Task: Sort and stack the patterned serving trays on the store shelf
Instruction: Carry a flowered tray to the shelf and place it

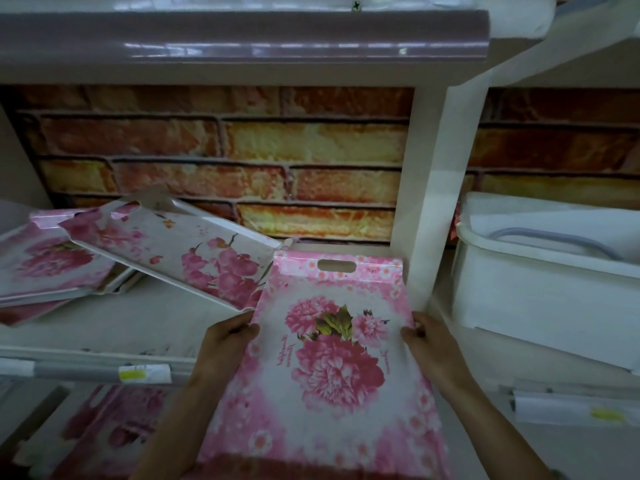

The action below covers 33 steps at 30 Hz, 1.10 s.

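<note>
A pink tray with a large peony print [332, 362] juts out over the white shelf's front edge [104, 355], its cut-out handle end pointing inward. My left hand [225, 341] grips its left rim and my right hand [427, 341] grips its right rim. To the left, a white tray with pink blossoms [180, 251] lies tilted, leaning on a stack of pink floral trays [48, 268] at the far left of the shelf.
A white upright divider [436, 202] stands just right of the held tray. Beyond it sits a white plastic tub [540, 292]. Brick-pattern backing [242, 161] closes the shelf rear. More pink trays [114, 431] lie on the lower shelf. Price labels [143, 374] line the edge.
</note>
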Available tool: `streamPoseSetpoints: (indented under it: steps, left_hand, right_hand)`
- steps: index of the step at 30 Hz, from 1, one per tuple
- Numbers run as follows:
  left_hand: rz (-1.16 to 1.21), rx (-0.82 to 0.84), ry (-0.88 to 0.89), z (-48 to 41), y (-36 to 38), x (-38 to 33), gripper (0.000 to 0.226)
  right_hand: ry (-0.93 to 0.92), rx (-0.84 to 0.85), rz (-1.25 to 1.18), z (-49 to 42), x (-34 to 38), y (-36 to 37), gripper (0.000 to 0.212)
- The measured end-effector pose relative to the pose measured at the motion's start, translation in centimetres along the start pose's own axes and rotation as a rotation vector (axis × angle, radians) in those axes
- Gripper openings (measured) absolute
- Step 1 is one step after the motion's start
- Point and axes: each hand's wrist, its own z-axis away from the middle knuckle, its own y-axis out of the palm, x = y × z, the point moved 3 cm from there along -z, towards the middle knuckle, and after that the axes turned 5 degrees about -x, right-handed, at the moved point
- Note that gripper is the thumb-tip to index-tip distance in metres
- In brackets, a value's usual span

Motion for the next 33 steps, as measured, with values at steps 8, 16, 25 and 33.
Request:
streamPoseSetpoints:
  steps: [8,16,25,33]
  left_hand:
    - [0.013,-0.027,0.008,-1.5,1.0,-1.0,0.026]
    - [-0.004,-0.031,0.017,-2.1,2.4,-0.4,0.028]
    - [-0.139,-0.039,0.058,-2.6,3.2,-0.1,0.030]
    - [-0.221,-0.007,0.075,-3.0,3.4,-0.5,0.030]
  right_hand:
    - [0.015,-0.054,-0.122,-1.8,0.7,-0.9,0.022]
    - [0.011,-0.050,-0.097,-2.4,-0.1,-0.6,0.017]
    - [0.013,-0.053,-0.121,-3.3,-0.7,0.1,0.032]
    - [0.042,-0.067,-0.142,-4.7,-1.6,0.8,0.035]
